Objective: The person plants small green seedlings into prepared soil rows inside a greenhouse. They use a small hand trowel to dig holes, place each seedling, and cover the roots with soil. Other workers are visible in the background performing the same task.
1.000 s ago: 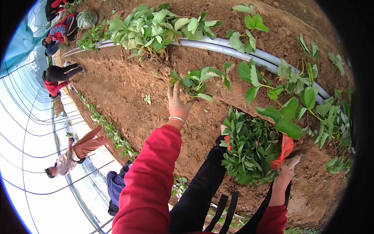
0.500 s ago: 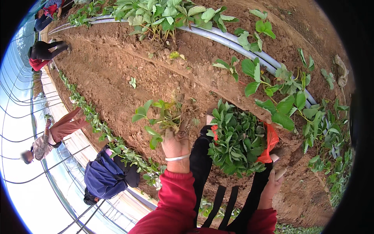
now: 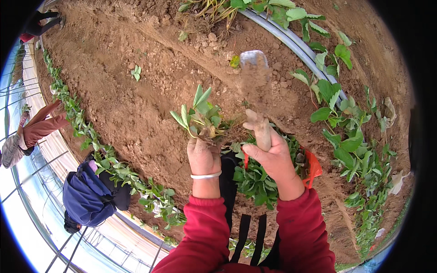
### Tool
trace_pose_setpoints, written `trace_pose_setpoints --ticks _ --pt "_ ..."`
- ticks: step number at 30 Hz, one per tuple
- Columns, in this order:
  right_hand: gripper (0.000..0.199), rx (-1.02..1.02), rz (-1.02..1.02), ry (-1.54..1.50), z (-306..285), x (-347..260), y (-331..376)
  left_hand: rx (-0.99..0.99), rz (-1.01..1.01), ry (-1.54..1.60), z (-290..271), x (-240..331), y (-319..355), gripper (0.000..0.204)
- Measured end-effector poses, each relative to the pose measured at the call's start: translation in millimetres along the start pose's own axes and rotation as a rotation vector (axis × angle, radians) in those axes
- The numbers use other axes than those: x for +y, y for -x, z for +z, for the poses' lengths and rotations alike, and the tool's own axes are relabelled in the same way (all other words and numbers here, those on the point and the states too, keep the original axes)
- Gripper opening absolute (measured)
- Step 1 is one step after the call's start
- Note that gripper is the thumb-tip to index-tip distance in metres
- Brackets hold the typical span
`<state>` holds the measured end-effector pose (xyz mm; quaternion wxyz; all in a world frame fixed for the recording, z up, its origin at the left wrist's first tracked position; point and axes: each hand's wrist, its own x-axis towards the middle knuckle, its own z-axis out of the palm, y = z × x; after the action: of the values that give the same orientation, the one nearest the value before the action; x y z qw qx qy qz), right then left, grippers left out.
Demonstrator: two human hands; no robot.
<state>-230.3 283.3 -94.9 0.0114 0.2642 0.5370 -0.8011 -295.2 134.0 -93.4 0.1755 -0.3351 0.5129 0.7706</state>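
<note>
My left hand (image 3: 203, 159) is closed round the base of a strawberry plant (image 3: 203, 117), whose leaves point up and away and whose brown roots spread to the right. Beside those roots, my right hand (image 3: 273, 157) is closed on what looks like a small hand trowel (image 3: 254, 58). Its metal blade stretches away over the soil, smeared with earth and somewhat blurred; most of the grip is hidden by my fingers. Beneath my right hand, a red plastic bag (image 3: 312, 168) holds a thick bunch of strawberry plants (image 3: 257, 184), partly covered by the hand and forearm.
Grey pipes (image 3: 284, 36) curve along the bed at the upper right, with strawberry plants (image 3: 350, 150) around them. Another leafy row (image 3: 109, 159) runs on the left. A person in a blue jacket (image 3: 86, 193) bends beside it; another person's legs (image 3: 43, 125) are farther off.
My right hand has come up from the lower right to beside the left hand, with the trowel extended. The plant in my left hand has turned, its roots now toward the right. The view has shifted.
</note>
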Motion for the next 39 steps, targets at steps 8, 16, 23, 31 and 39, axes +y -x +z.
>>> trace_pose_setpoints --ticks 8,16,23,31,39 --pt "0.028 0.035 0.251 -0.101 43 4 -45 0.203 0.157 -0.012 -1 25 -14 0.036" --pt "0.027 0.117 0.486 -0.643 57 -9 -69 -0.065 -0.153 0.275 2 43 -16 0.044" --pt "0.028 0.116 0.34 -0.418 54 -6 -78 0.415 0.504 -0.174 -11 36 -24 0.033" --pt "0.025 0.042 0.161 -0.001 69 -12 -68 0.093 0.204 -0.217 19 38 -14 0.027" --pt "0.026 -0.027 0.171 0.159 68 -17 -67 0.099 0.032 -0.31 4 45 -22 0.012"
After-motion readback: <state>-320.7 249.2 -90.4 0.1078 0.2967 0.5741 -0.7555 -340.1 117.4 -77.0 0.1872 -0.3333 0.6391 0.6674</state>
